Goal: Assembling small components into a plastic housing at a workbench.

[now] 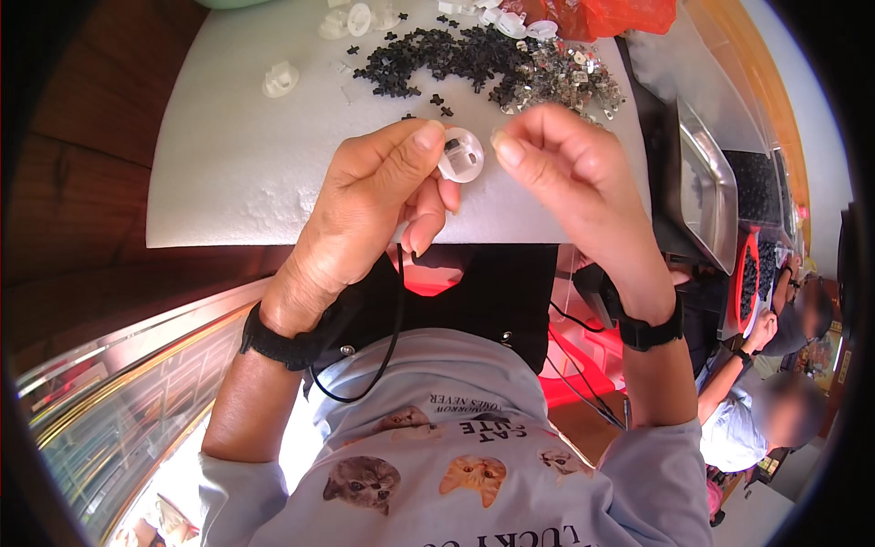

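Between the thumb and fingers of my left hand [369,187] is a round white plastic part [468,157], held just above the near half of the white work surface [237,173]. A small black piece sits in its recessed middle. Just right of it, my right hand [574,173] is closed in a pinch, thumb against fingertip; whatever it may hold is too small to make out. Beyond both hands lies a heap of small black cross-shaped pieces [410,59]. A pile of small shiny metal pieces [579,84] adjoins that heap on the right.
One more white round part [281,79] lies at the far left, and several others [358,20] are at the back. A red plastic bag [629,16] rests at the back right. Beside the surface stands a metal tray [706,182]. Other people sit at the right.
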